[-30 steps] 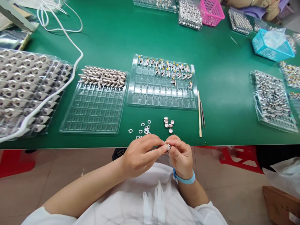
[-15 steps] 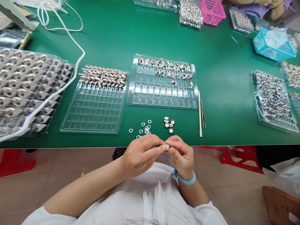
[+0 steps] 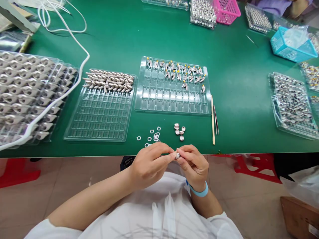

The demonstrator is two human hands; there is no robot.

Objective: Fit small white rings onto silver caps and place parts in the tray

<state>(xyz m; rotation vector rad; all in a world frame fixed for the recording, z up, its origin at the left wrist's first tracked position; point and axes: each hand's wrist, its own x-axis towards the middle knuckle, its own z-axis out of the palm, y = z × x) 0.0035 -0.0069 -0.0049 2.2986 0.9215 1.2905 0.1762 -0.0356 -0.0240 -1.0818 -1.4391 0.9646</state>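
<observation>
At the table's front edge, my left hand (image 3: pixel 151 164) and my right hand (image 3: pixel 194 166) meet, fingertips pinched from both sides on a small round metal part (image 3: pixel 177 155). Fingers cover much of it; a white face and a dark edge show. Just beyond my left hand lie several white rings with small tabs (image 3: pixel 156 136). Several small silvery round caps (image 3: pixel 181 132) sit in a loose group past my fingertips. Farther back is a clear tray (image 3: pixel 161 105) with curved metal pieces, some with yellow tips, in its upper rows.
Left stand a half-filled clear tray (image 3: pixel 96 126) and a larger stack of metal parts (image 3: pixel 22 89), crossed by a white cable (image 3: pixel 56 101). A wooden stick (image 3: pixel 213 124) and tweezers (image 3: pixel 216 122) lie right. Beyond are filled trays (image 3: pixel 292 103), a blue basket (image 3: pixel 290 49) and a pink basket (image 3: pixel 225 13).
My right hand has shifted and turned slightly to the right, its fingertips still on the round part. My left hand looks nearly the same. At the far right, a person's arm has moved.
</observation>
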